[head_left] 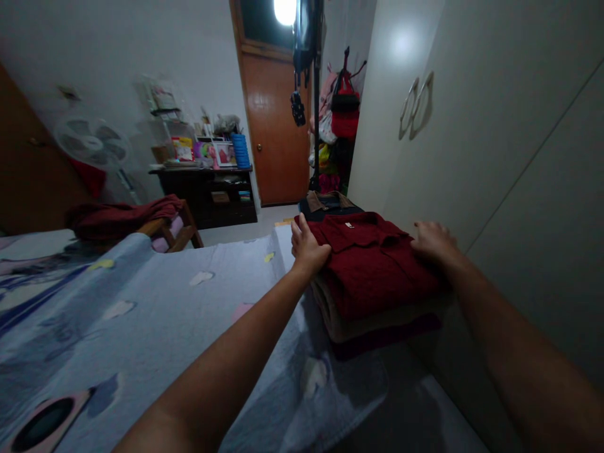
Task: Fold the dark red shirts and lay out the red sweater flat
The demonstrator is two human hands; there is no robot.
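A folded dark red collared shirt point(377, 267) lies on top of a stack of folded clothes at the bed's right edge. Beneath it show a brown folded garment point(333, 314) and a dark purple one point(387, 340). My left hand point(307, 246) rests against the shirt's left edge, fingers stretched and thumb apart on the cloth. On the opposite side, my right hand point(436, 244) is closed over the shirt's right edge, its fingertips partly hidden. Just behind the stack lies a dark garment with a brown collar point(328, 201).
The bed has a blue patterned sheet point(189, 327), with a phone-like object point(50, 421) at lower left. A pale wardrobe point(472, 145) stands close on the right. Further back are a wooden door point(278, 126), a dark shelf point(207, 195), a fan point(92, 143) and hanging bags point(344, 107).
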